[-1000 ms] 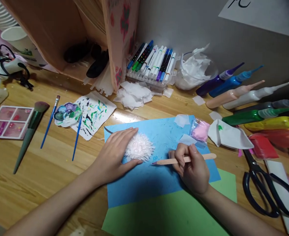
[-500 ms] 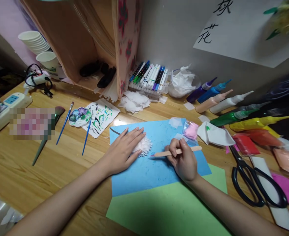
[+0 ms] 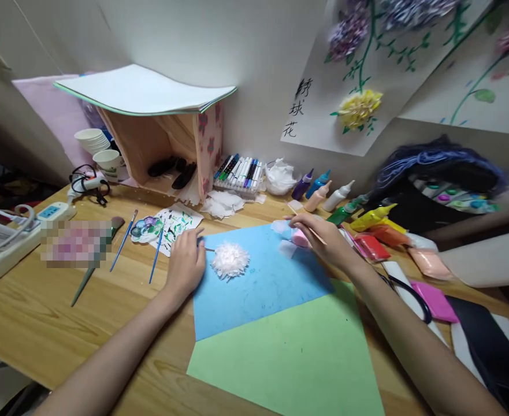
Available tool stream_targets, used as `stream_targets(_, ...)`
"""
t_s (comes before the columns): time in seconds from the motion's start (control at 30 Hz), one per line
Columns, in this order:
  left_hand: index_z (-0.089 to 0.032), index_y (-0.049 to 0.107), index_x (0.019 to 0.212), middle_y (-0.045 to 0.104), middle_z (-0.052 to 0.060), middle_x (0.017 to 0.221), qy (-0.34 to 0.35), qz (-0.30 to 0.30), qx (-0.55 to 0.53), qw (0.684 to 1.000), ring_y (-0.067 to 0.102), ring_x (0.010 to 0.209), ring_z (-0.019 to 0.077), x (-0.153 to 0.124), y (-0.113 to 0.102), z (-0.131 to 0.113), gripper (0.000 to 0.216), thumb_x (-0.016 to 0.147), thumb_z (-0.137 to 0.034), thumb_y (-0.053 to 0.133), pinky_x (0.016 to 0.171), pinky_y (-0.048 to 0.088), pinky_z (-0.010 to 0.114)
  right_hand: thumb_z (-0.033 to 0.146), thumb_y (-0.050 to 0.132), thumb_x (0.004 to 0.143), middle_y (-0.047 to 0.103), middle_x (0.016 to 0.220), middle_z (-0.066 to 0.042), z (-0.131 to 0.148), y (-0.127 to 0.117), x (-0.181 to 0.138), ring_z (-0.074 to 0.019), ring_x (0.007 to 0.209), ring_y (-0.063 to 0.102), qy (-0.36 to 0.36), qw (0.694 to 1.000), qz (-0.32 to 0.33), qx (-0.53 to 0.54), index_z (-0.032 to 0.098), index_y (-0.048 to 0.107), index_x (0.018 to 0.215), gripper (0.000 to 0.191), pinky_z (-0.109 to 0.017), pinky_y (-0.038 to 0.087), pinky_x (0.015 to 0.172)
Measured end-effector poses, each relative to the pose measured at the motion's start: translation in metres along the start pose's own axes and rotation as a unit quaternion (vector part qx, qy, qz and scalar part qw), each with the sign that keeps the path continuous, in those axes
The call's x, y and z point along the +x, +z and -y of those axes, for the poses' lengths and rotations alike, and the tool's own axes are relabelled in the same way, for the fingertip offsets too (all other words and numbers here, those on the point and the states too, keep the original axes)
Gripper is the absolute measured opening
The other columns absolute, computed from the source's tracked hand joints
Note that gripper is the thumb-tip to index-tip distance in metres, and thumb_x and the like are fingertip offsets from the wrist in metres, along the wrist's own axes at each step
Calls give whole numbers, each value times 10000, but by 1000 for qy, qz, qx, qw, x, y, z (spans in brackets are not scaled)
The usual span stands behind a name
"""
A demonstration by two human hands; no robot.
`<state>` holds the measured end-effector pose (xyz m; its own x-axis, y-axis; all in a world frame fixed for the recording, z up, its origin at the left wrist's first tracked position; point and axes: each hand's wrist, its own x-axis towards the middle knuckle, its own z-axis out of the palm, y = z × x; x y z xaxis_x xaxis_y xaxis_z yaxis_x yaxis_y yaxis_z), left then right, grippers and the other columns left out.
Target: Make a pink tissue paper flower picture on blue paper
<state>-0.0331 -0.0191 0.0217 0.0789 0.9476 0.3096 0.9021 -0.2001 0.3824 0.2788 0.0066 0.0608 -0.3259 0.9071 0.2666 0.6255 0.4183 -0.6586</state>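
Observation:
On the blue sheet (image 3: pixel 258 294) lies a fluffy white paper flower (image 3: pixel 230 260) with a short dark stem. My left hand (image 3: pixel 187 263) rests at the sheet's left edge, its fingers closed around the stem. Over the sheet's upper right side, my right hand (image 3: pixel 323 238) grips a thin wooden stick (image 3: pixel 319 234), mostly covered by the fingers. Just beneath that hand sits a small bag of pink clay (image 3: pixel 300 237), partly hidden. Scraps of thin white paper (image 3: pixel 287 248) lie beside it.
A green sheet (image 3: pixel 289 358) extends under the blue one. Several paint bottles (image 3: pixel 343 196) and clay packs (image 3: pixel 372 247) stand or lie at right, near black-handled scissors (image 3: pixel 410 294). Paintbrushes (image 3: pixel 156 257), a paint-marked paper (image 3: pixel 178 225) and a power strip (image 3: pixel 29 237) are at left.
My left hand has slid off the flower to its stem. My right hand has moved up and right with the stick, towards the pink clay. The view has tilted up.

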Motion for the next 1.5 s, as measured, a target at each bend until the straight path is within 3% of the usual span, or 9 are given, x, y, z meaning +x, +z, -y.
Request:
stream_targets(0.1, -146, 547, 1072, 589, 119, 1047, -48, 14, 105, 993, 509, 1029, 290, 1, -9, 7, 291, 866, -277, 388, 888, 392, 444, 314, 470, 881, 660, 852, -75, -12, -15, 2, -202, 760, 596, 34, 978, 93, -181, 196, 580, 915, 165, -284, 410, 654)
stream_targets(0.2, -155, 533, 1096, 574, 122, 1053, -43, 50, 129, 989, 507, 1024, 290, 0, -16, 11, 334, 852, -357, 427, 873, 391, 432, 278, 567, 815, 642, 795, -76, -16, -14, 0, -201, 719, 574, 33, 957, 118, -263, 175, 578, 894, 130, -264, 376, 610)
stream_targets(0.4, -137, 518, 1039, 552, 139, 1021, -34, 89, 89, 991, 520, 973, 290, 4, -12, 23, 408, 813, -473, 475, 823, 408, 399, 88, 545, 759, 638, 846, -82, -11, -20, -4, -190, 752, 573, 29, 945, 117, -304, 175, 582, 802, 104, -249, 343, 593)
stream_targets(0.5, -173, 519, 921, 570, 97, 959, -40, 101, 19, 994, 540, 908, 251, 7, -12, 27, 319, 791, -465, 504, 751, 418, 345, 140, 594, 750, 641, 850, -61, -5, -20, -5, -187, 767, 575, -25, 954, 144, -262, 190, 599, 846, 109, -245, 353, 611)
stream_targets(0.8, -216, 520, 904, 499, -40, 623, -35, 31, -147, 988, 484, 577, 138, 3, -27, 10, 247, 832, -449, 473, 550, 340, 236, 127, 444, 855, 644, 775, -76, -12, 8, -6, -171, 718, 572, -123, 949, 153, -248, 176, 608, 820, 175, -256, 355, 638)
stream_targets(0.9, -204, 550, 899, 440, -54, 579, -16, -41, -177, 983, 432, 539, 115, 4, -37, 3, 246, 831, -433, 495, 531, 326, 223, 125, 429, 861, 647, 786, -92, -25, 8, -5, -175, 712, 568, -134, 942, 137, -274, 165, 607, 812, 189, -259, 353, 628)
stream_targets(1.17, -167, 600, 883, 584, -14, 706, 23, -201, -211, 956, 511, 605, 97, 34, -81, -4, 226, 802, -374, 560, 583, 407, 199, 139, 388, 870, 643, 777, -107, -41, 1, -6, -201, 733, 573, -128, 921, 90, -357, 164, 577, 804, 201, -270, 346, 597)
stream_targets(1.37, -194, 637, 884, 599, -21, 675, 77, -293, -84, 949, 506, 550, 92, 52, -127, -21, 214, 798, -378, 569, 543, 387, 195, 250, 400, 878, 648, 710, -76, -37, 0, -3, -187, 618, 595, -22, 940, -111, -321, 172, 569, 840, 190, -257, 344, 523)
stream_targets(1.5, -215, 656, 908, 648, -8, 732, 132, -323, -4, 937, 533, 558, 96, 61, -148, -33, 196, 814, -359, 561, 563, 392, 203, 285, 425, 886, 685, 807, -93, -25, -6, -1, -207, 705, 645, -18, 953, -189, -237, 167, 579, 944, 203, -265, 417, 581)
